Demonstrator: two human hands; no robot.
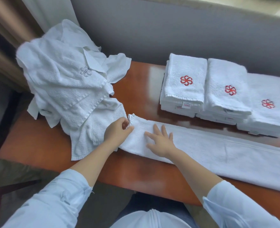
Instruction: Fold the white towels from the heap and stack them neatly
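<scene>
While left hand [117, 131] pinches long towel [218, 150], right hand [160, 143] fingers [156, 129] splayed flat, brown table [140, 89], grey wall [168, 30]

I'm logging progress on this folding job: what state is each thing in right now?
Heap, crumpled, unfolded.
Long towel, folded lengthwise, lying flat.
Folded stacks, three side by side, logos up.
Left hand, pinches the long towel's end.
Right hand, flat on the long towel, fingers spread.
</scene>
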